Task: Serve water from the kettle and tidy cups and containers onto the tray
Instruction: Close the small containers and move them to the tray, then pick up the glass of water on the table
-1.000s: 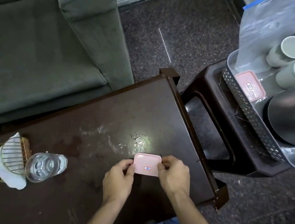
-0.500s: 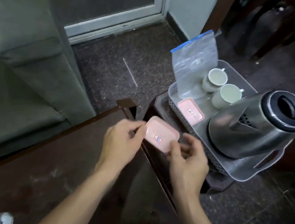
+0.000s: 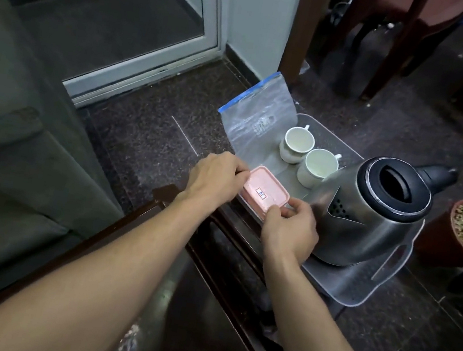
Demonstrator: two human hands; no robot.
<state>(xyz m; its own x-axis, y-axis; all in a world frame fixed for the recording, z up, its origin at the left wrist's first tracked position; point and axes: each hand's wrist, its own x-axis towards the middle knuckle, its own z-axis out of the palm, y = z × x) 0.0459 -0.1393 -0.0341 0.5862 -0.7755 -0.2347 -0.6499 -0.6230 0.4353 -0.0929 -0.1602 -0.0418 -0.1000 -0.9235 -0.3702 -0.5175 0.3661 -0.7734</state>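
Pink container [image 3: 265, 194] hangs low over the near corner of the tray [image 3: 359, 285], beside the kettle [image 3: 370, 217]; your left grip [image 3: 217, 179] and right grip [image 3: 291, 231] pinch opposite ends, likely to land it level.

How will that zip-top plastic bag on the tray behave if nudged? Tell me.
The zip-top plastic bag looks thin and see-through, so it is probably floppy and light. It stands upright at the far end of the tray, so a nudge would likely topple or crumple it.
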